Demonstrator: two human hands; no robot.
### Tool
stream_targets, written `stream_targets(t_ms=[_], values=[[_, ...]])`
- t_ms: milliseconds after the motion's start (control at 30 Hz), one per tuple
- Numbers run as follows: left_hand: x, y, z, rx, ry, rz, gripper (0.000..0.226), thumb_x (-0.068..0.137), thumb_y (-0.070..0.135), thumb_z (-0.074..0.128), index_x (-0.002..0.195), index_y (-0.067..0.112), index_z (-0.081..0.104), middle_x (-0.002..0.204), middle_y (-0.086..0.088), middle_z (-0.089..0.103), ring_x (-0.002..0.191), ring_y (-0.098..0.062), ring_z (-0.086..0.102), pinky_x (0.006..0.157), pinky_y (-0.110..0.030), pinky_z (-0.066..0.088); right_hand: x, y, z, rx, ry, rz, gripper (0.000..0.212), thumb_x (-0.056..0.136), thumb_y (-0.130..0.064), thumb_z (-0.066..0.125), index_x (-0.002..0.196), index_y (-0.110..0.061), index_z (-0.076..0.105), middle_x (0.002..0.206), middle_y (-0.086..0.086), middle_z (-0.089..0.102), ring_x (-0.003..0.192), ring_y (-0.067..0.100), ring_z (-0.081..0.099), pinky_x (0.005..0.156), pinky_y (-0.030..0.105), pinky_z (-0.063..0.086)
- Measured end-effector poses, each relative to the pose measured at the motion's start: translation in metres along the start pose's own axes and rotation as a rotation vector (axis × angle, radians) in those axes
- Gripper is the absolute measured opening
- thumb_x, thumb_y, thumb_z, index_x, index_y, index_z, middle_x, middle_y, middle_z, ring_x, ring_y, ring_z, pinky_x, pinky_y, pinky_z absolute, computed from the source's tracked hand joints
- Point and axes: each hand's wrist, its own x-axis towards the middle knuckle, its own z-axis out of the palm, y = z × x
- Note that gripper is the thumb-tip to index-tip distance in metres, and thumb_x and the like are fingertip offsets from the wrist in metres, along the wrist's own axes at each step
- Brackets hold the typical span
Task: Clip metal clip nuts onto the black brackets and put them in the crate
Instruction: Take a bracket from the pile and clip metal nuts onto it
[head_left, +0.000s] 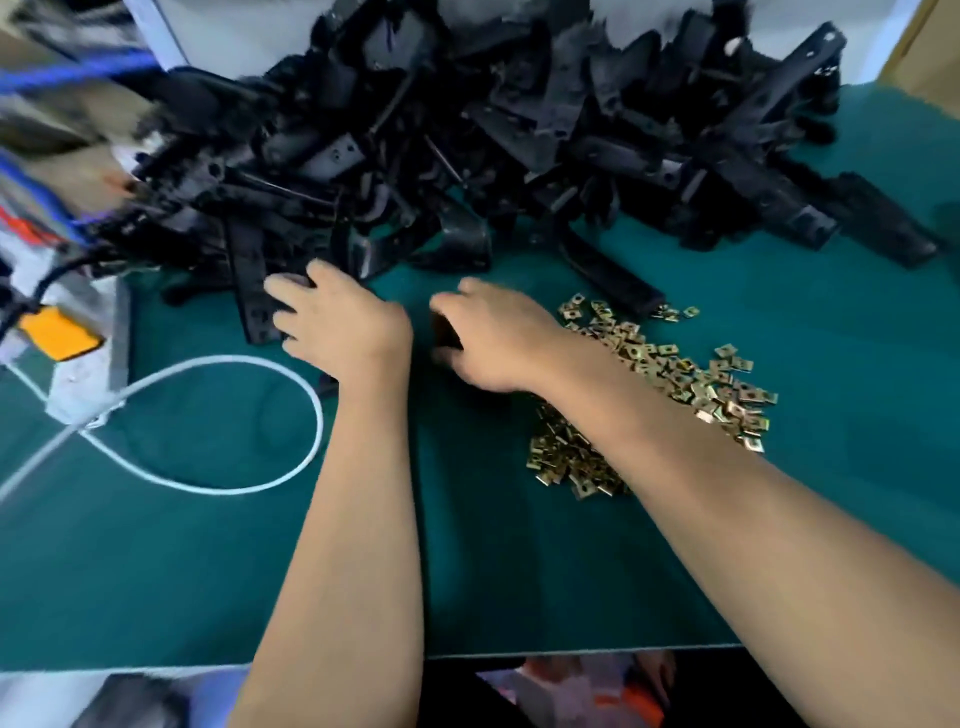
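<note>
A big heap of black brackets (519, 130) fills the back of the green table (519, 571). Loose brass-coloured clip nuts (675, 374) lie in a pile on the right, partly under my right forearm. My left hand (337, 327) reaches to the heap's front edge and grips a long flat black bracket (249, 291), fingers over it, with a bit of it showing below the palm. My right hand (493, 343) hovers just right of it with fingers and thumb curled round a small dark piece (447, 332); blur hides what that piece is.
A white cable (291, 374) loops over the table at the left, running to a grey device with an orange part (60, 332). The table's front edge runs across the bottom. Blurred boxes and blue straps stand at the far left.
</note>
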Motion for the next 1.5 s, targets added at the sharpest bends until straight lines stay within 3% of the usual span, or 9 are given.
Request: stream_targets(t_ms=[233,333,500,633,800,1067,1200,1333,1500], values=[[-0.002,0.002,0.001,-0.111,-0.049,0.144,0.055,0.081,0.014,0.071,0.127,0.014,0.042,0.134,-0.018,0.04,0.099,-0.044,0.056,0.084,-0.046,0.044,0.017,-0.003,-0.005,-0.015,-0.137,0.034,0.046,0.097,-0.05,0.063,0.125,-0.014,0.058,0.118,0.012,0.057,0.108,0.037,0.06,0.077,0.037,0.041],[-0.008,0.009,0.001,-0.229,-0.07,0.236,0.07,0.074,0.02,0.075,0.135,0.018,0.039,0.129,-0.014,0.04,0.078,-0.038,0.046,0.075,-0.035,0.037,0.007,0.004,-0.013,0.125,-0.036,0.076,0.02,0.091,-0.033,0.07,0.098,-0.015,0.065,0.1,0.012,0.063,0.097,0.037,0.065,0.07,0.034,0.043],[-0.02,0.02,0.003,-0.205,-0.272,0.406,0.062,0.076,0.024,0.071,0.135,0.03,0.051,0.126,-0.001,0.028,0.084,-0.027,0.053,0.078,-0.032,0.044,-0.017,0.044,-0.015,-0.106,0.119,0.302,0.045,0.096,-0.038,0.069,0.134,-0.019,0.056,0.133,0.015,0.046,0.127,0.039,0.043,0.097,0.048,0.049],[-0.035,0.03,0.009,-0.313,-0.343,0.553,0.039,0.079,0.026,0.071,0.117,0.028,0.061,0.129,-0.001,0.031,0.1,-0.025,0.055,0.088,-0.033,0.048,-0.032,0.067,-0.017,-0.067,0.029,0.178,0.022,0.101,-0.031,0.063,0.119,-0.019,0.061,0.113,0.006,0.046,0.114,0.035,0.05,0.083,0.039,0.042],[-0.047,0.035,0.024,-0.526,-0.305,0.53,0.024,0.087,0.036,0.075,0.099,0.019,0.063,0.127,-0.004,0.047,0.099,0.027,0.035,0.082,-0.008,0.037,-0.05,0.081,-0.027,0.084,0.078,0.122,0.01,0.094,-0.019,0.071,0.102,-0.023,0.069,0.103,0.001,0.069,0.098,0.025,0.064,0.08,0.038,0.051],[-0.055,0.039,0.025,-0.671,-0.315,0.541,0.079,0.074,0.04,0.091,0.137,0.024,0.047,0.135,0.001,0.042,0.107,-0.01,0.055,0.095,-0.02,0.049,-0.072,0.096,-0.019,0.588,0.419,0.17,0.015,0.086,-0.026,0.083,0.099,-0.021,0.077,0.078,-0.007,0.075,0.071,0.009,0.07,0.071,0.022,0.052],[-0.048,0.036,0.028,-0.648,-0.334,0.445,0.095,0.072,0.049,0.09,0.147,0.021,0.039,0.137,0.003,0.044,0.112,0.008,0.054,0.092,-0.01,0.044,-0.073,0.099,-0.02,0.622,0.443,0.166,0.01,0.091,-0.017,0.078,0.101,-0.02,0.078,0.08,-0.011,0.078,0.078,-0.004,0.072,0.076,0.008,0.05],[-0.047,0.035,0.032,-0.585,-0.394,0.453,0.1,0.071,0.056,0.088,0.15,0.024,0.036,0.131,-0.002,0.058,0.121,-0.018,0.058,0.102,-0.035,0.05,-0.072,0.1,-0.021,0.706,0.422,0.186,0.019,0.093,-0.009,0.073,0.109,-0.019,0.078,0.085,-0.012,0.079,0.08,-0.002,0.073,0.078,0.011,0.053],[-0.042,0.03,0.032,-0.675,-0.471,0.495,0.112,0.065,0.05,0.095,0.154,0.025,0.033,0.119,0.005,0.058,0.109,-0.009,0.061,0.094,-0.022,0.051,-0.07,0.103,-0.019,0.762,0.455,0.193,0.018,0.094,-0.01,0.072,0.11,-0.018,0.077,0.085,-0.013,0.079,0.075,0.008,0.075,0.077,0.016,0.057]])
